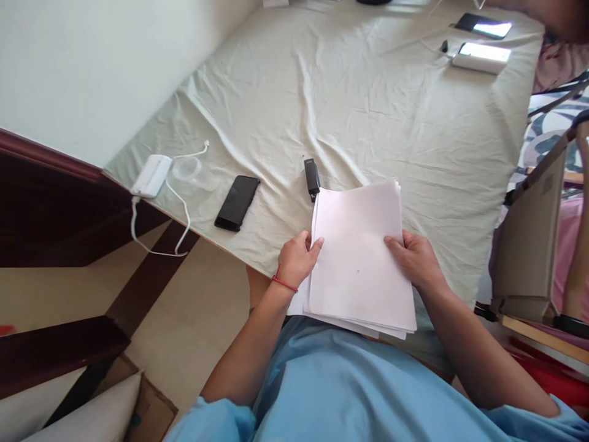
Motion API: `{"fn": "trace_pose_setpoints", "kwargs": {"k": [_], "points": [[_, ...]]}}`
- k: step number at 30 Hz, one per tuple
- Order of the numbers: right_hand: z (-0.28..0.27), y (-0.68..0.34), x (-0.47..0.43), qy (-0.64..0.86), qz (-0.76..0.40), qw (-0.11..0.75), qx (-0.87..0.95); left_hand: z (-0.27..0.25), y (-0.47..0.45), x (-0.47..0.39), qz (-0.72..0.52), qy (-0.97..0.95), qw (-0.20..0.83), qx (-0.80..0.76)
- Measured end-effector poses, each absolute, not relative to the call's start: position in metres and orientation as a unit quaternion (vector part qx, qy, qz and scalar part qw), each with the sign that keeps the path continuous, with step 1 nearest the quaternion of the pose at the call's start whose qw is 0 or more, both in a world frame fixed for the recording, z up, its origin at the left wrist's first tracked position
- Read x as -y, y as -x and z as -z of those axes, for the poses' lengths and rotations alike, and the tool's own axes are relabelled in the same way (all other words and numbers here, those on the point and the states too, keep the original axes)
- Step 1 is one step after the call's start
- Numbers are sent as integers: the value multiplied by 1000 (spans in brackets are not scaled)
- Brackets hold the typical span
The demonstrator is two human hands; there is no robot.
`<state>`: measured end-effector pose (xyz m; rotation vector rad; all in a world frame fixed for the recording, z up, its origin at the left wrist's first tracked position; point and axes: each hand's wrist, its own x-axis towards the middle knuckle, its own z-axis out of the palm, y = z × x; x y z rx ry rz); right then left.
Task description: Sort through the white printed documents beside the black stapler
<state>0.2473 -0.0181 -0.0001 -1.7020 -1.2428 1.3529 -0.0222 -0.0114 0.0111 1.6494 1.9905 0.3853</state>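
A stack of white paper sheets point(361, 252) is held between my two hands at the near edge of the table, its lower end overhanging toward my body. The sheets are slightly uneven along the bottom and left. My left hand point(298, 256) grips the left edge, thumb on top and fingers curled beneath. On the opposite edge, my right hand point(416, 258) pinches the stack with the thumb on its upper face; the other fingers are partly hidden. Just beyond the stack's top left corner lies a black stapler point(311, 176).
A dark phone point(237, 202) lies to the left, near a white power bank point(153, 175) with a looped cable. At the far right are another phone point(483, 26), a white device point(482, 58) and part of another person's arm point(547, 13). Pale cloth point(368, 104) covers the table.
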Motion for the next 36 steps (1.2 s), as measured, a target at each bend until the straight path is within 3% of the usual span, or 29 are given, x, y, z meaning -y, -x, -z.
{"fn": "trace_pose_setpoints", "kwargs": {"k": [6,12,16,20,23,27,29,33,36], "points": [[5,-241,37,632,-560,323,428,-7,22,27,-231,-589,295,-716],[1,-236,53,612,-624,332,355,-7,32,40,-339,-485,484,-644],[-2,-232,56,611,-603,332,390,-11,29,51,-357,-467,521,-618],[0,-239,59,633,-475,346,503,-23,26,69,-441,-396,587,-551],[4,-248,52,591,-456,415,521,-35,27,74,-510,-361,584,-518],[-3,-252,25,455,-662,394,446,-55,28,55,-573,-364,554,-481],[-14,-248,7,425,-694,387,434,-66,30,38,-598,-377,533,-466],[-41,-238,-22,411,-591,472,510,-79,44,3,-641,-435,461,-433],[-49,-234,-34,402,-527,444,603,-68,61,-19,-647,-468,440,-411]]}}
